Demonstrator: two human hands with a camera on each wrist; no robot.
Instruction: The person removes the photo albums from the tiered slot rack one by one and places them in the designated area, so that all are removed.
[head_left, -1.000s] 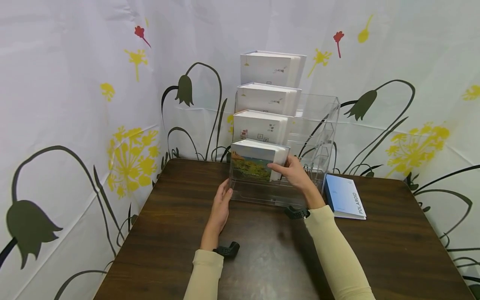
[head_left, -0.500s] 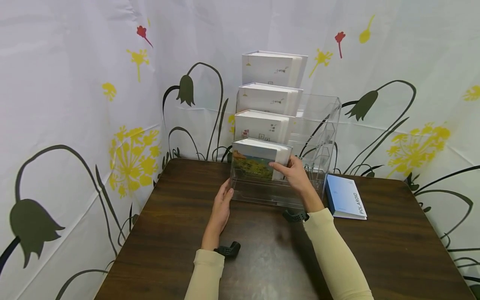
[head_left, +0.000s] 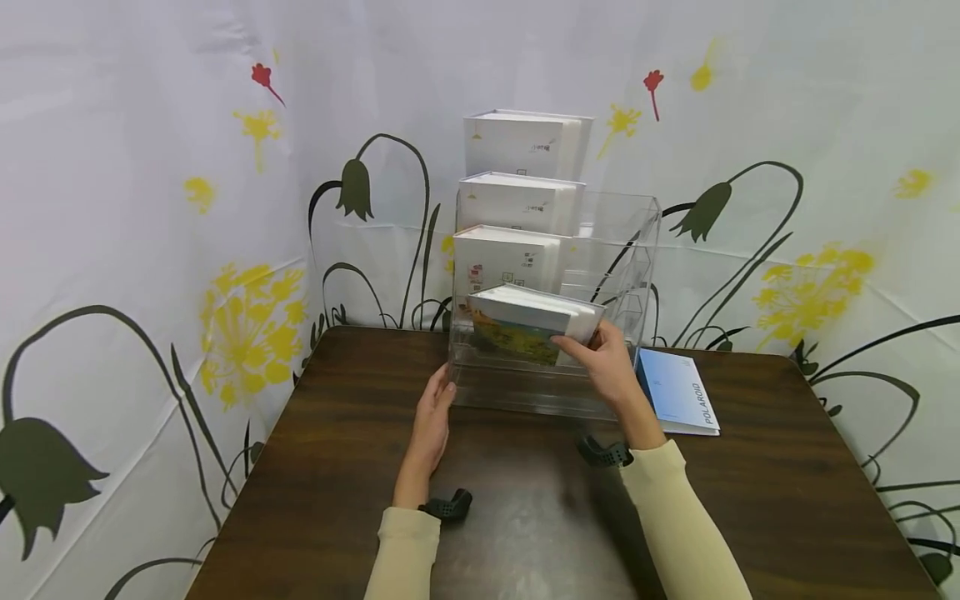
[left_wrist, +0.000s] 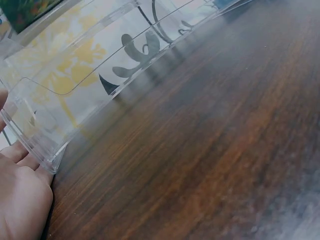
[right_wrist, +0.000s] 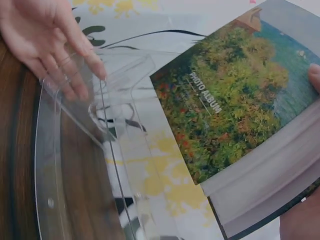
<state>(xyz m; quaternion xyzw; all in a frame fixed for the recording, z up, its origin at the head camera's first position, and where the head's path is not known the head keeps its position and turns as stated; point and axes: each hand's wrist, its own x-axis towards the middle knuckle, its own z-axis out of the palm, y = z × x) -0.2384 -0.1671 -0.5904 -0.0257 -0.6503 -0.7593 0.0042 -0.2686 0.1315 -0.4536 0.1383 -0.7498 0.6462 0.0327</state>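
My right hand (head_left: 611, 367) pinches a photo album (head_left: 513, 333) with a painted landscape cover by its right edge, thumb on the front. The album is tilted, over the lowest front tier of a clear acrylic stepped rack (head_left: 525, 393). In the right wrist view the cover of the photo album (right_wrist: 230, 95) reads "PHOTO ALBUM", and its bottom edge is apart from the rack's front wall. My left hand (head_left: 431, 425) grips the rack's front left corner; in the left wrist view its fingers (left_wrist: 17, 152) show behind the clear side wall.
Behind, three white albums stand stepped on the rack's left side: a low one (head_left: 502, 258), a middle one (head_left: 517, 204) and a top one (head_left: 525, 142). A blue-and-white POLAROID book (head_left: 681, 392) lies right of the rack on the dark wooden table (head_left: 345, 467). A flower-printed curtain hangs behind.
My right hand has drawn the photo album up and forward to the right, out of line with the rack, and tilted it. My left hand keeps its grip on the rack. The view has shifted slightly.
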